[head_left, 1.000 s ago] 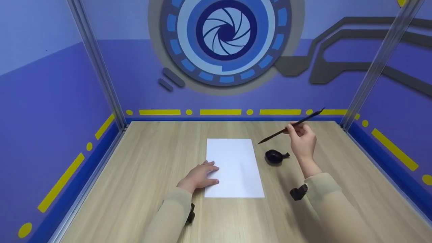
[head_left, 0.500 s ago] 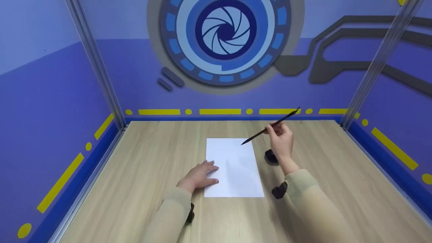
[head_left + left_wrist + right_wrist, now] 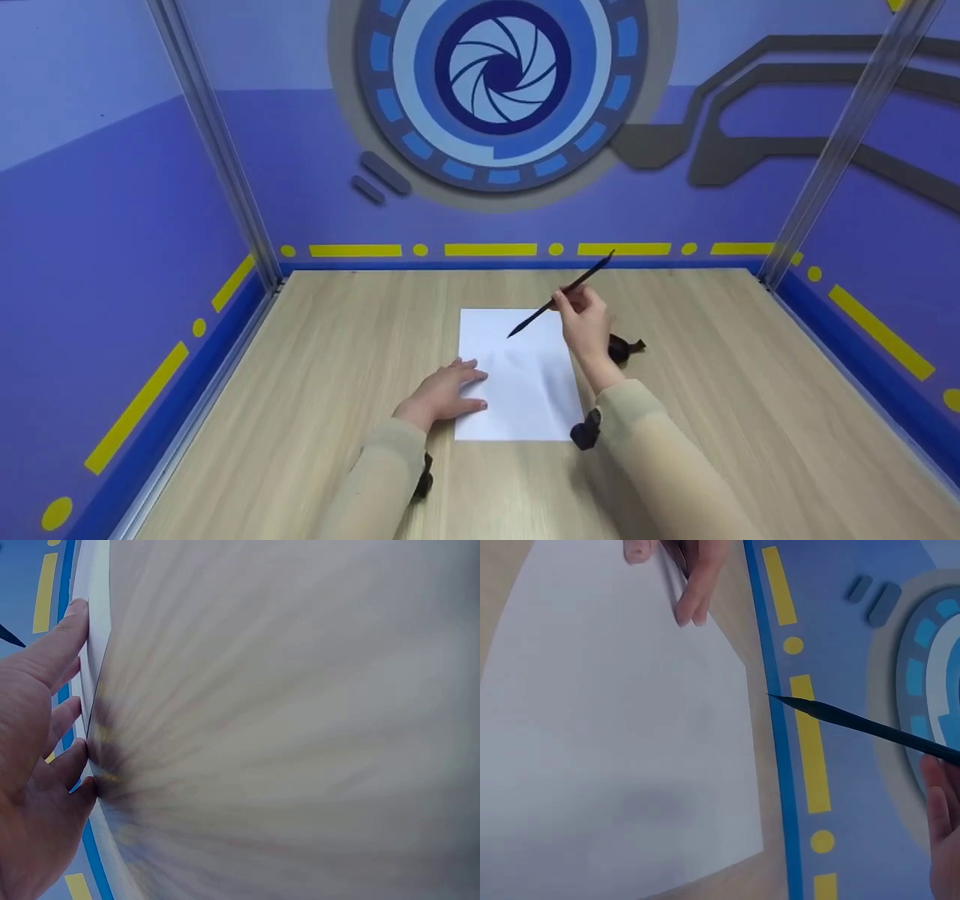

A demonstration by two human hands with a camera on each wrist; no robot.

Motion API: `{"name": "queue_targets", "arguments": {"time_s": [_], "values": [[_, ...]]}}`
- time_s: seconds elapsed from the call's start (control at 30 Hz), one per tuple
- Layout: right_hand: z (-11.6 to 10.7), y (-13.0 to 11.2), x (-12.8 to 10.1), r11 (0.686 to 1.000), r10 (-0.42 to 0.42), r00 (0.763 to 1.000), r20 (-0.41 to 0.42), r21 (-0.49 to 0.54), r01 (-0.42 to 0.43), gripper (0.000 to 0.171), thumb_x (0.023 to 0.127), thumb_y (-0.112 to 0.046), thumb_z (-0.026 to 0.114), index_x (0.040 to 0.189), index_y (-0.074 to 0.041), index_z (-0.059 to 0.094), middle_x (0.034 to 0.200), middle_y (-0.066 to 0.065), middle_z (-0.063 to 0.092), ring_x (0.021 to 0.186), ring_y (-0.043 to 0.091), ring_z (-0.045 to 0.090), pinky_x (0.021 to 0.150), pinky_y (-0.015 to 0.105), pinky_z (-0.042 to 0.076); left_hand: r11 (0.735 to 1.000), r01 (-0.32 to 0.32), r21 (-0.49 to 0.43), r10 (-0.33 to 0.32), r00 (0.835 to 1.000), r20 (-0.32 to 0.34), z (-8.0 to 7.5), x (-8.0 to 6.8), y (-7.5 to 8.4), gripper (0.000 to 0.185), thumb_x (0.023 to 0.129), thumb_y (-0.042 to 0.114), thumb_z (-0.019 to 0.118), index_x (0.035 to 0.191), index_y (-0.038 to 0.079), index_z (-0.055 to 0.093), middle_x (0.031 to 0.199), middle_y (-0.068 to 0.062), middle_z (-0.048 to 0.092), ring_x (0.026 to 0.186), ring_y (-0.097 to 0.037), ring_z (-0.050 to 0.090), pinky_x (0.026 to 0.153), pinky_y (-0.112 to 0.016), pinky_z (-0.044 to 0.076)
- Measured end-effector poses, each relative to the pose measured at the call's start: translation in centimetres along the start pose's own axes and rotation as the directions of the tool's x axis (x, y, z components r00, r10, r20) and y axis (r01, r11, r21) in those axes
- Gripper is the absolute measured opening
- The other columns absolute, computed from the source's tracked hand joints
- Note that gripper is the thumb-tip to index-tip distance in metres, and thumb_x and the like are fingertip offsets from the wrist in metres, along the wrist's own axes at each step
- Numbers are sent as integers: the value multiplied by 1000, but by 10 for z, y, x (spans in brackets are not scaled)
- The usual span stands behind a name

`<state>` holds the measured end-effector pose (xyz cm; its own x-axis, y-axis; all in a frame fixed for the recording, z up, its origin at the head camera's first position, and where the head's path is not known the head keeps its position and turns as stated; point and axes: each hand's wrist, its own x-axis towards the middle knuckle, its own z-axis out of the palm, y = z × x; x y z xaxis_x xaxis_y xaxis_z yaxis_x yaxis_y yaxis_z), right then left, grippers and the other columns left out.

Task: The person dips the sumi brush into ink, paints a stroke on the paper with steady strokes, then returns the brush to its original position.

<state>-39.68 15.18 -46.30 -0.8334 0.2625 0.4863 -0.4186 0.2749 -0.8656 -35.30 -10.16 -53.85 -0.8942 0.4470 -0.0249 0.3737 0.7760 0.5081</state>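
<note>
A sheet of white paper [image 3: 517, 397] lies on the wooden table, and no marks show on it. My left hand [image 3: 444, 391] rests on its left edge with fingers spread; the left wrist view also shows those fingers [image 3: 64, 641] against the paper's edge. Between thumb and fingers, my right hand [image 3: 586, 324] pinches a dark writing brush [image 3: 574, 286] by the middle of its handle. The pointed brush tip hangs over the upper part of the paper, apart from it in the right wrist view. Behind the right hand, a black round ink dish with a short spout [image 3: 621, 349] is partly hidden.
The wooden table [image 3: 337, 352] is bounded by blue printed walls [image 3: 300, 172] at the back and both sides. Metal posts [image 3: 225, 150] stand at the corners. A dark wrist camera [image 3: 585, 431] sits under the right sleeve, near the paper's lower right corner.
My right hand has moved left with the brush, from beyond the ink dish to the paper's right edge, bringing the tip over the sheet. The left hand and the paper stay put.
</note>
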Motion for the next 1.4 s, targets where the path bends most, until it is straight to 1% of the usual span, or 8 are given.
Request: {"name": "queue_targets", "arguments": {"time_s": [0.27,0.43,0.73,0.9,1.07,1.13,1.3,1.4], "values": [[19,2,-9,999,1,999,39,-34,0,12,96,-8,71,104,1,70,90,18,76,81,26,76,72,16,56,1000,1,1,-1,1000,-5,0,0,1,54,95,35,74,142,12,61,161,-13,46,156,-39,31,129,-55,26],[26,2,-16,998,-4,997,79,-58,8,15,97,-9,71,105,3,70,91,17,77,84,30,76,74,20,57,1000,4,-10,-4,1000,-2,0,-2,2,53,95,35,73,142,12,62,161,-13,46,156,-40,30,128,-57,27],[38,3,-23,1000,-3,994,108,-18,5,11,97,-4,68,105,5,68,92,21,74,84,34,75,72,17,56,1000,3,-2,-3,1000,-2,0,-2,1,54,95,35,73,142,12,62,161,-12,46,156,-39,30,128,-57,27],[41,5,-26,998,-1,992,124,-56,8,12,98,-5,68,105,4,67,93,18,75,85,32,76,76,25,61,1000,19,-9,-19,1000,-3,1,-1,1,54,95,36,73,142,13,62,162,-11,45,157,-38,30,128,-58,28],[41,6,-28,996,-6,991,131,-88,18,14,98,-6,68,107,4,67,92,16,74,86,30,76,81,35,64,1000,15,-2,-15,1000,-6,1,0,1,54,95,36,73,142,13,62,162,-11,45,156,-38,30,127,-58,29],[41,7,-28,996,-11,991,133,-81,22,14,97,-5,69,107,5,67,92,17,74,85,31,76,81,34,63,1000,14,1,-14,1000,-5,1,0,1,54,95,36,73,143,13,62,162,-11,45,156,-38,30,128,-58,28],[40,9,-27,996,-11,989,146,-86,24,13,97,-5,69,106,4,68,91,17,74,85,29,76,78,26,61,1000,10,-5,-10,1000,-6,0,-1,1,54,95,35,72,143,13,61,162,-12,45,156,-39,30,128,-58,27],[39,10,-27,994,-13,988,152,-105,29,13,97,-6,69,106,3,68,91,16,74,85,29,76,77,25,61,1000,0,-2,0,1000,-10,0,0,0,53,95,34,73,142,12,62,161,-13,46,156,-40,31,128,-58,28]]}}
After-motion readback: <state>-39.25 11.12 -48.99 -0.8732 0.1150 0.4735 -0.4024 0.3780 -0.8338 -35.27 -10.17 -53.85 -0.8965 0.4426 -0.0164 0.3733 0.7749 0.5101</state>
